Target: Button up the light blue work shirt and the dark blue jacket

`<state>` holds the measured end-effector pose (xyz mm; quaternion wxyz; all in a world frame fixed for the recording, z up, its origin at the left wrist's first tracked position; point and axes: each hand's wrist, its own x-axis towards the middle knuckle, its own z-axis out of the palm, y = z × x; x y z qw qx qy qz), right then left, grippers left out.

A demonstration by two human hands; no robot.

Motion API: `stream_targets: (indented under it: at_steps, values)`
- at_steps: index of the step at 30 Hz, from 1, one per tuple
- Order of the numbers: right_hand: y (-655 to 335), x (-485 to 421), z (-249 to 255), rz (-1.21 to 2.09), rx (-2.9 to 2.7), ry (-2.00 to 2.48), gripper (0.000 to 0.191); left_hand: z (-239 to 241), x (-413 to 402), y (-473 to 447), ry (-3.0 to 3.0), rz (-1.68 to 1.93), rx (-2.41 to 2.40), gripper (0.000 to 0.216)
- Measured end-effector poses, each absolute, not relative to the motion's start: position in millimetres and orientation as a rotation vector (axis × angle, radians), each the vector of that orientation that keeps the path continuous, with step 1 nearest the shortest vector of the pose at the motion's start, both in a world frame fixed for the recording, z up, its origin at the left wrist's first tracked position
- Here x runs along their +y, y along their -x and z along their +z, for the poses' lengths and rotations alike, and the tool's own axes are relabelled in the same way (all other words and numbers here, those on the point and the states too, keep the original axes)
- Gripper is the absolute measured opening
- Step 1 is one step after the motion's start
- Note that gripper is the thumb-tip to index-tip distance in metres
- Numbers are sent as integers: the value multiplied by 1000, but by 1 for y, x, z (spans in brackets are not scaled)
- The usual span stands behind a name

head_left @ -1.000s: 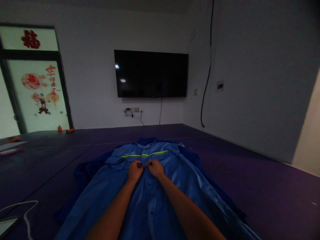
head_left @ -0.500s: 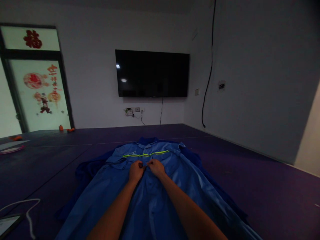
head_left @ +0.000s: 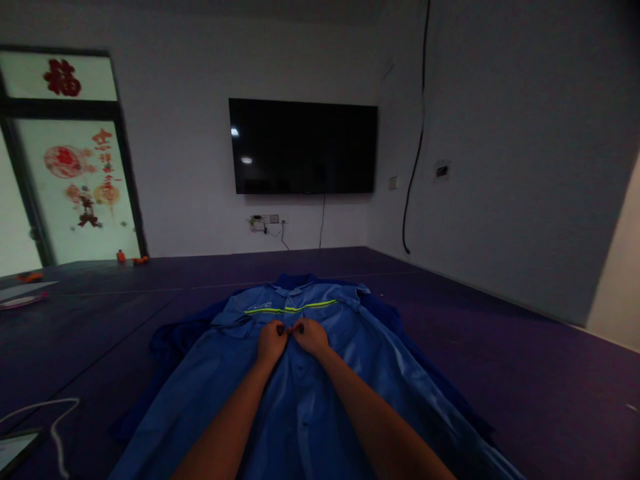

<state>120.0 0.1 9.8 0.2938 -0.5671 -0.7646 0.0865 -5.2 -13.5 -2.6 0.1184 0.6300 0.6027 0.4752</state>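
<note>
Biggest first: we log a purple floor (head_left: 530,360) running under and out past both hands on every side. Next, the blue jacket (head_left: 295,400), laid on the floor directly beneath the hands, front up, its collar beyond them and its lower part coming back toward the wearer between and outside the forearms. Beyond the hands and far to their left we see a glass door (head_left: 100,240) with red decorations; straight ahead on the wall, a dark television (head_left: 305,147). Darker blue cloth (head_left: 170,343) shows left and right of the hands along the jacket's edges; we can't tell if it belongs to the same garment.

Left hand (head_left: 271,342) and right hand (head_left: 311,337): side by side, fingertips nearly meeting, each seemingly pinching the jacket's front edge mid-chest. Exact grip too dark for us to read. Well back and left of the left hand, a flat device (head_left: 17,450) and a white cord (head_left: 57,437). Just past the fingertips, a yellow-green stripe (head_left: 315,305).

Handling, our judgement: light, soft, a bit slick from the sheen, wrinkles easily, not fragile. Best hold is a fingertip pinch on the doubled front placket (head_left: 304,427), one hand each side.
</note>
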Motion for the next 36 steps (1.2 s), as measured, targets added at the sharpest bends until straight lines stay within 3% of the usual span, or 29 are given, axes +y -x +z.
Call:
stream_targets:
  at_steps: [22, 36]
  values:
    - [-121, 3, 7, 171, -2041, 1475, 10, -3, -9, 10, -1655, 1524, 1573, 22]
    - [-138, -37, 6, 211, -2173, 1275, 17, -4, -54, 12, -1460, 1380, 1328, 21]
